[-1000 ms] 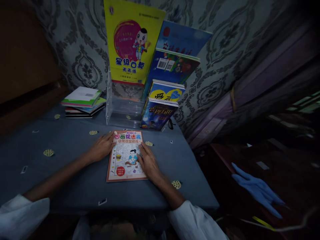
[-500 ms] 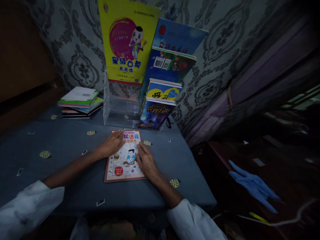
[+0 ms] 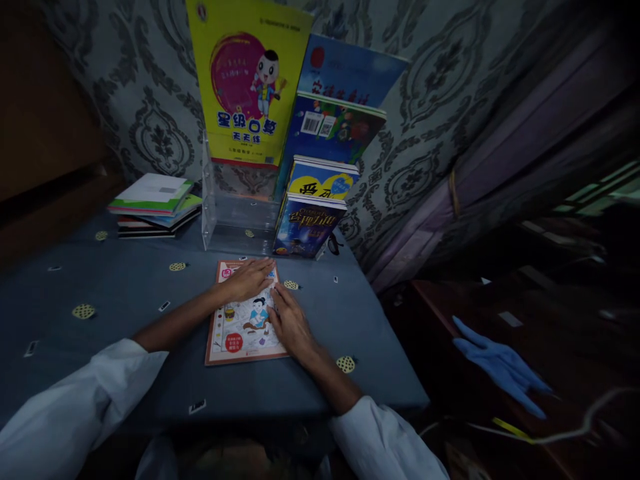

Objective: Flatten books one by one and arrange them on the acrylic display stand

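Observation:
A thin book (image 3: 233, 327) with a pale illustrated cover and orange border lies flat on the table, near its front edge. My left hand (image 3: 250, 278) rests across the top of the cover, fingers stretched out to the right and hiding most of the title. Along the book's right side lies my right hand (image 3: 291, 319), open, with fingertips on the cover and its palm over the edge. Neither hand grips anything. Behind the book stands a clear acrylic rack (image 3: 235, 237) holding a tall yellow workbook (image 3: 250, 87) and several blue books (image 3: 310, 227).
A stack of books and notebooks (image 3: 155, 200) sits at the back left of the blue tablecloth (image 3: 135, 267). Dark glasses (image 3: 334, 244) lie beside the rack. To the right, on a dark red surface, are a blue glove (image 3: 500, 365) and a pale cable (image 3: 575, 433).
My left hand has slid rightward across the top of the book, covering more of the title. My right hand stays at the right edge. The view has shifted slightly.

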Tool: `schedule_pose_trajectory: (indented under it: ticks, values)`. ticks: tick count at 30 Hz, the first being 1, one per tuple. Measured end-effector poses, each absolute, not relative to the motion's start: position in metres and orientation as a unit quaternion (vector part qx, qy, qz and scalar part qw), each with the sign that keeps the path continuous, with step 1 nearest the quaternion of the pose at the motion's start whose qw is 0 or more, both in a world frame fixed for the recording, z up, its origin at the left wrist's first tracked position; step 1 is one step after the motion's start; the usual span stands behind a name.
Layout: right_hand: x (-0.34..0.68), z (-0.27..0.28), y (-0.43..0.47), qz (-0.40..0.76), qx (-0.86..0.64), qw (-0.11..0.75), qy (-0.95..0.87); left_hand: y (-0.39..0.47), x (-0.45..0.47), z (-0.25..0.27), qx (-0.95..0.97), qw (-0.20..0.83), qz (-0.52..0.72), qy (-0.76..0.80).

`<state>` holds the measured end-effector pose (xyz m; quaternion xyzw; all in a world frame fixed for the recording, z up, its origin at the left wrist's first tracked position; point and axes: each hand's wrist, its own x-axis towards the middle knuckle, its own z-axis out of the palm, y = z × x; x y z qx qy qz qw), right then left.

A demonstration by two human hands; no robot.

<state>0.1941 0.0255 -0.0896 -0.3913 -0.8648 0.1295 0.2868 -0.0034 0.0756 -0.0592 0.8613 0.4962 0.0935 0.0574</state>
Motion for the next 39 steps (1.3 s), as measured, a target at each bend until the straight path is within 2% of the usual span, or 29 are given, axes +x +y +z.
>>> schedule_pose_trajectory:
  ticks: [11, 39]
  values:
    - [0.1936, -0.0873, 0.0253, 0.143, -0.393, 0.279, -0.864, 0.0769, 0.0012, -0.0642, 0.861, 0.028, 0.109, 0.496]
    - [0.1946, -0.0924, 0.0271, 0.142, -0.392, 0.29, -0.862, 0.0755, 0.0027, -0.0625, 0.859, 0.034, 0.116, 0.497]
